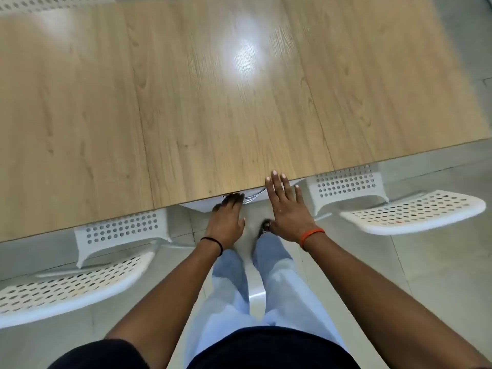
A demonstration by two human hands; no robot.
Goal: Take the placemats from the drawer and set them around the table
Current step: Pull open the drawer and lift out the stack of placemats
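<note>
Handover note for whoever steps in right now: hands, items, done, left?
Left hand: fingers reach under the table edge at a metal handle; grip hidden.
Right hand: open, fingers straight, at the table edge, holding nothing.
Placemats: none in view; the drawer front barely shows.
Two white chairs flank the spot.
Done: nothing on the table.
Left: open drawer, take mats, set them round.

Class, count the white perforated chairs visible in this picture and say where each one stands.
2. One white chair stands to the person's left, tucked at the table's near edge; the other chair stands to the right at the same edge. More may be hidden beyond the frame.
</note>
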